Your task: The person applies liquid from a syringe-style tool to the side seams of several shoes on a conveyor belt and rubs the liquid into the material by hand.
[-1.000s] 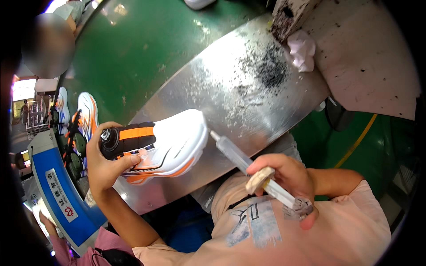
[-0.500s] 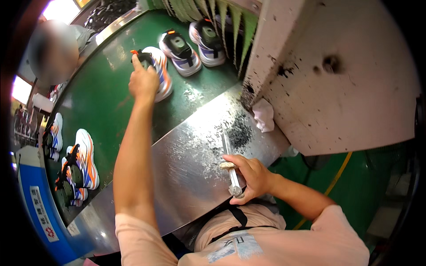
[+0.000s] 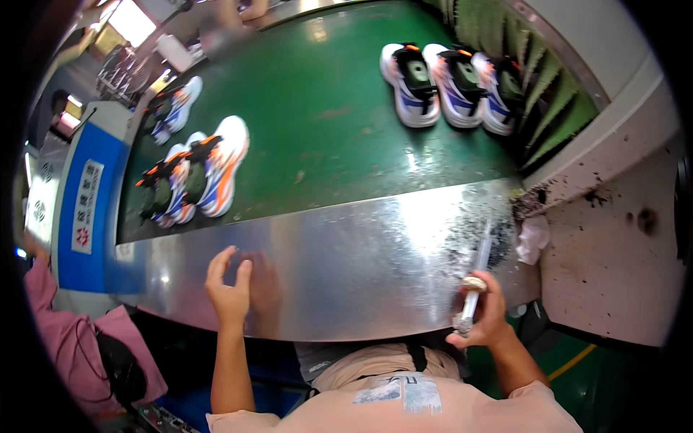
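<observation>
My left hand (image 3: pixel 229 285) is over the metal ledge (image 3: pixel 354 270), fingers apart and nothing in them. Closed in my right hand (image 3: pixel 494 314) is a slim pale tool (image 3: pixel 471 302) with a whitish collar and a lumpy grey end. Its long tip points away from me over dark smudges on the metal. Beyond it, three white running shoes, among them a nearest left one (image 3: pixel 416 86), stand side by side on the green belt (image 3: pixel 317 151). More shoes of the same kind, including a white and orange one (image 3: pixel 225 169), are grouped on the belt at left.
Green strip curtains (image 3: pixel 556 108) hang at the right end of the belt. A stained pale machine panel (image 3: pixel 613 252) and a crumpled white cloth (image 3: pixel 533 239) are at right. A blue and white machine housing (image 3: pixel 83 216) stands at left, with a person in a pink sleeve (image 3: pixel 43 289) near it.
My left hand has come away from the shoe it touched and back toward me. The view has swung left. Three shoes now stand in a close row by the curtain.
</observation>
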`<action>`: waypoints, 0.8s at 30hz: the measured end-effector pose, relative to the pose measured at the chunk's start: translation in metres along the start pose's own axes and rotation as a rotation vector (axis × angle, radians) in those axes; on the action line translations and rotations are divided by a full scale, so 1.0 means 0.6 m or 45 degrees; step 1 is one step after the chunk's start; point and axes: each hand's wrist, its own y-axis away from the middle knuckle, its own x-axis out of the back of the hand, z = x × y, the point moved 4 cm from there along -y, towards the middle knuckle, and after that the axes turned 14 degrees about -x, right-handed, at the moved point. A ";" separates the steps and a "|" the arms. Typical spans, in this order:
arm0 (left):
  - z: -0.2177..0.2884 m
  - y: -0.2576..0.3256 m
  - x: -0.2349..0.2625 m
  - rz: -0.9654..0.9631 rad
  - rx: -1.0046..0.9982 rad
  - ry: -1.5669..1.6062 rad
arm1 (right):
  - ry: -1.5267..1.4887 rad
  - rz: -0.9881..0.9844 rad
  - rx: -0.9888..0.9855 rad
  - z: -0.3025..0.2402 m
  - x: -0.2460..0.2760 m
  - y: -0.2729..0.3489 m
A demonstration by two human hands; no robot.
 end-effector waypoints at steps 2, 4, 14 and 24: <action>-0.043 0.027 0.025 0.175 0.262 0.125 | -0.003 -0.011 -0.017 0.021 0.019 0.010; -0.062 -0.026 0.027 0.274 0.281 0.269 | 0.003 -0.011 -0.033 0.032 0.032 0.015; -0.063 -0.217 -0.115 0.430 0.246 0.950 | -0.018 -0.102 -0.193 0.051 0.055 -0.035; 0.018 0.028 -0.008 0.314 0.238 0.556 | 0.226 -0.353 -0.520 -0.056 0.016 -0.026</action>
